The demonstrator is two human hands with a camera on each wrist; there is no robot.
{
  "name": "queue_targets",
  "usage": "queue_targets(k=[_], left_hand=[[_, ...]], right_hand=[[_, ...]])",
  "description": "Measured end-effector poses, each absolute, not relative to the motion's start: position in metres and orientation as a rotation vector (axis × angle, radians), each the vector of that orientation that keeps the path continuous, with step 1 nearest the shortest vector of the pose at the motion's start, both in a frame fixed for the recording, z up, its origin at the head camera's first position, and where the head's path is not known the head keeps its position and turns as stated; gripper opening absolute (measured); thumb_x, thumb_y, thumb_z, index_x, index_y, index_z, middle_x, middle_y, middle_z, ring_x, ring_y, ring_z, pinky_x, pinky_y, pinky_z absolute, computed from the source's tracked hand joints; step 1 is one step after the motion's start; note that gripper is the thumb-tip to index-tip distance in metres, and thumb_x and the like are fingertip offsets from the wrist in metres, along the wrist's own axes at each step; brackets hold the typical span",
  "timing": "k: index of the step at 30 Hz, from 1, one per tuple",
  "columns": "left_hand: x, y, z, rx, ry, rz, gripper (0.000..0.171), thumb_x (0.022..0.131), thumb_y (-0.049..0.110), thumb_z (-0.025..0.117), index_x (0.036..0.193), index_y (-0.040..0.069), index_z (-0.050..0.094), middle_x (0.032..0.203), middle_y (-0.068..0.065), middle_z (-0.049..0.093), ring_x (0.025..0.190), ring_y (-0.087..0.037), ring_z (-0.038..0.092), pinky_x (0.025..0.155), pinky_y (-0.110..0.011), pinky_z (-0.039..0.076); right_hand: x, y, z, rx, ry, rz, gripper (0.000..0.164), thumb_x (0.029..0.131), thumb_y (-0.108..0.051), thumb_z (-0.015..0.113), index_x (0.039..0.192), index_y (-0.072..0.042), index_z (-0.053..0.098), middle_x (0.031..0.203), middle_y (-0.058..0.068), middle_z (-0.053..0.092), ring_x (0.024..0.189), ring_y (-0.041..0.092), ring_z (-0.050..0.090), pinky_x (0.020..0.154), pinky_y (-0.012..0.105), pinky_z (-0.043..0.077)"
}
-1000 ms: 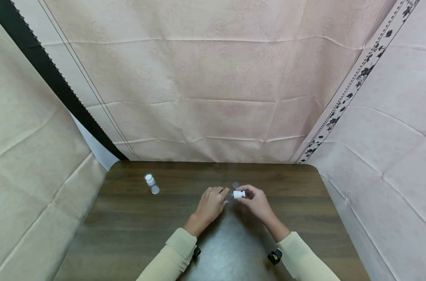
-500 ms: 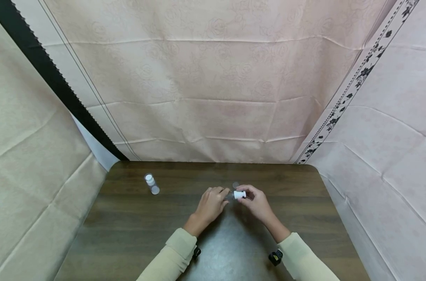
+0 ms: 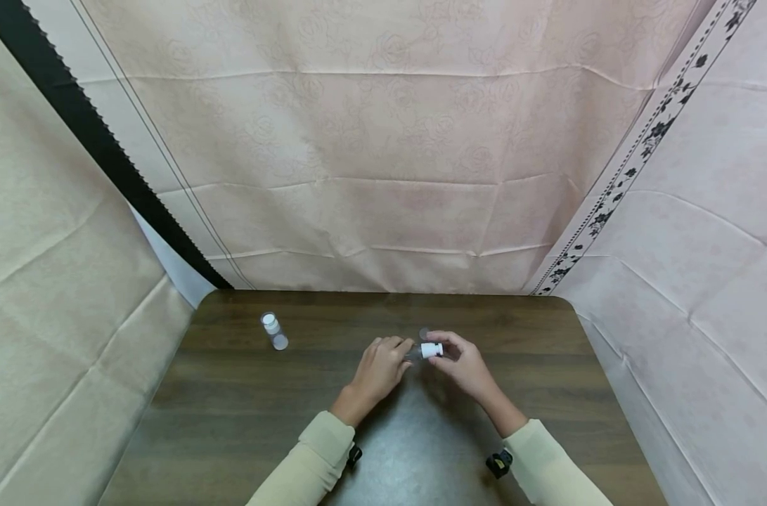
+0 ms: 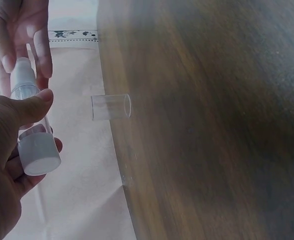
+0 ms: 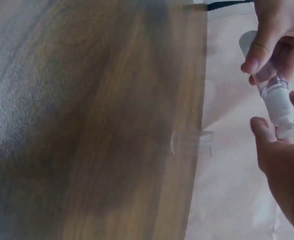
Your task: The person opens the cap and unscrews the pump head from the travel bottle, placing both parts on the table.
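Note:
A slim clear pump bottle with a white base and white pump head (image 3: 432, 350) is held between the hands above the table. My left hand (image 3: 378, 369) grips its clear body (image 5: 267, 75), thumb pressed across it in the left wrist view. My right hand (image 3: 464, 365) has its thumb and fingers curled round the white pump head (image 5: 280, 107); in the right wrist view a small gap shows beside the thumb. A clear cylindrical cap (image 4: 111, 107) lies on its side just beyond the hands, near the table's far edge.
A second clear bottle (image 3: 274, 332) with a white top is at the back left of the wooden table (image 3: 244, 422). Patterned cloth (image 3: 383, 154) hangs behind the far edge and on both sides. Dark wrist cameras (image 3: 499, 464) sit at the sleeves.
My right hand's fingers have spread slightly round the pump head, and its wrist has shifted a little to the right. The left hand stays in place.

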State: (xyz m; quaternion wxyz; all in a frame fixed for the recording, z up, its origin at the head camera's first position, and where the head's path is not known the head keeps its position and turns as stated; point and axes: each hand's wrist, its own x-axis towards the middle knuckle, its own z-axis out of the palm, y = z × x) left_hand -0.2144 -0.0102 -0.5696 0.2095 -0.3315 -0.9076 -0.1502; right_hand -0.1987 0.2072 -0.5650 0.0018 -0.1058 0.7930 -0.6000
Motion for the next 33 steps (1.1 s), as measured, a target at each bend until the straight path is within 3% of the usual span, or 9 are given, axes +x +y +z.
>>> queue_targets(k=[5, 12, 17, 22, 29, 33], left_hand=[[-0.215, -0.010, -0.571, -0.931, -2.486, -0.379, 0.037, 0.086, 0.028, 0.086, 0.117, 0.012, 0.075, 0.103, -0.002, 0.075, 0.090, -0.015, 0.072, 0.075, -0.031, 0.055], [-0.215, -0.010, -0.571, -0.960, -2.432, -0.310, 0.038, 0.084, 0.025, 0.088, 0.117, 0.012, 0.075, 0.103, -0.002, 0.075, 0.090, -0.015, 0.071, 0.074, -0.029, 0.055], [-0.214, -0.010, -0.569, -0.975, -2.401, -0.287, 0.036, 0.085, 0.025, 0.087, 0.117, 0.011, 0.076, 0.104, -0.002, 0.076, 0.090, -0.015, 0.072, 0.074, -0.029, 0.055], [-0.214, -0.009, -0.568, -0.976, -2.393, -0.259, 0.036, 0.085, 0.024, 0.087, 0.116, 0.011, 0.076, 0.104, -0.003, 0.076, 0.089, -0.015, 0.072, 0.074, -0.029, 0.055], [-0.214, -0.007, -0.569, -0.973, -2.396, -0.269, 0.036, 0.084, 0.023, 0.088, 0.116, 0.010, 0.076, 0.104, -0.004, 0.076, 0.089, -0.015, 0.072, 0.074, -0.029, 0.056], [-0.213, -0.007, -0.569, -0.971, -2.403, -0.285, 0.037, 0.084, 0.024, 0.088, 0.116, 0.010, 0.076, 0.104, -0.004, 0.077, 0.089, -0.016, 0.072, 0.074, -0.029, 0.055]], right_hand=[[-0.198, 0.209, -0.561, -0.260, 2.460, -1.867, 0.034, 0.098, -0.014, 0.072, 0.131, -0.005, 0.066, 0.136, 0.020, 0.065, 0.117, 0.031, 0.066, 0.091, 0.025, 0.056], [-0.197, 0.209, -0.553, -0.061, 2.365, -1.807, 0.038, 0.104, -0.022, 0.064, 0.134, 0.002, 0.062, 0.131, 0.022, 0.064, 0.110, 0.027, 0.069, 0.090, 0.043, 0.061], [-0.199, 0.210, -0.551, -0.011, 2.246, -1.823, 0.041, 0.106, -0.024, 0.060, 0.134, 0.006, 0.059, 0.127, 0.023, 0.063, 0.102, 0.024, 0.071, 0.090, 0.045, 0.061], [-0.204, 0.211, -0.555, 0.070, 2.120, -1.860, 0.039, 0.107, -0.025, 0.059, 0.130, 0.006, 0.060, 0.119, 0.019, 0.064, 0.095, 0.019, 0.070, 0.087, 0.038, 0.062], [-0.207, 0.212, -0.556, 0.104, 2.107, -1.833, 0.031, 0.107, -0.020, 0.059, 0.124, 0.005, 0.063, 0.117, 0.018, 0.062, 0.104, 0.032, 0.070, 0.085, 0.034, 0.062], [-0.207, 0.211, -0.555, 0.096, 2.113, -1.835, 0.026, 0.105, -0.017, 0.061, 0.121, 0.004, 0.064, 0.116, 0.017, 0.062, 0.102, 0.028, 0.070, 0.084, 0.034, 0.062]])
